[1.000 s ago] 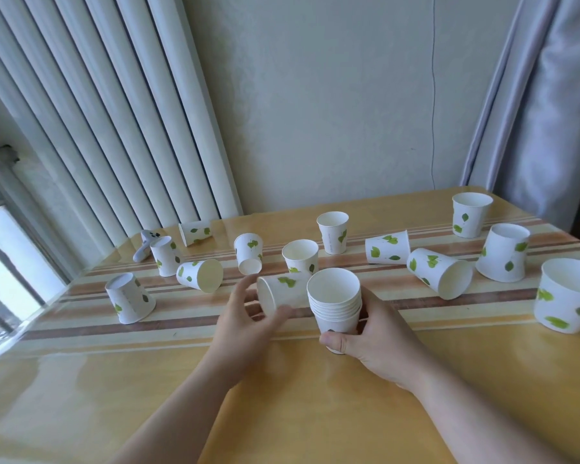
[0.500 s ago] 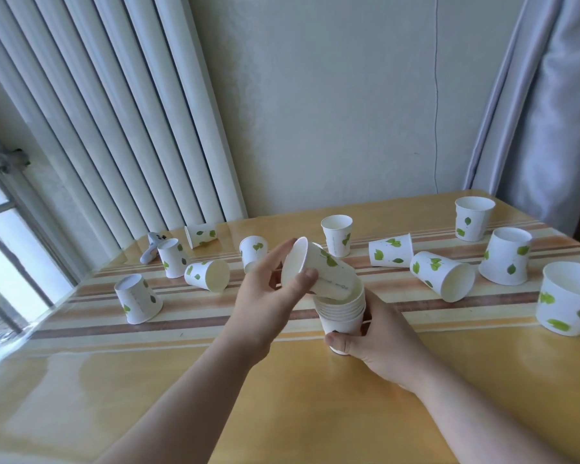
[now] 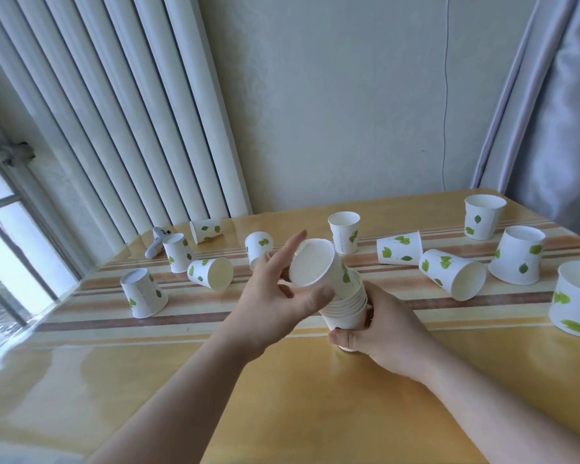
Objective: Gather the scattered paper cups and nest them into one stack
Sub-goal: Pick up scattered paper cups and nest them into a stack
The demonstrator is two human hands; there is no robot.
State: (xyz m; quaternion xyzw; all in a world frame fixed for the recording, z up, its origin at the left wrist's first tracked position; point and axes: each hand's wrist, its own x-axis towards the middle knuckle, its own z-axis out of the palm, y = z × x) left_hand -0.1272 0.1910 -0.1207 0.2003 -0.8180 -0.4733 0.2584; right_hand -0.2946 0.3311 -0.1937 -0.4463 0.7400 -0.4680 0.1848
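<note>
Gripping a tilted cup, the left hand feeds it into the stack the right hand clasps.

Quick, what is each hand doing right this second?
Left hand: holding a tilted paper cup whose base sits in the top of the stack.
Right hand: gripping the stack of nested cups near its base.

1. you can read no words, brands or numbers anywhere here.
2. the paper cups carry only green leaf prints, no lettering.
3. a faint grey line of print runs down the overturned cup at your left, too blurred to read.
</note>
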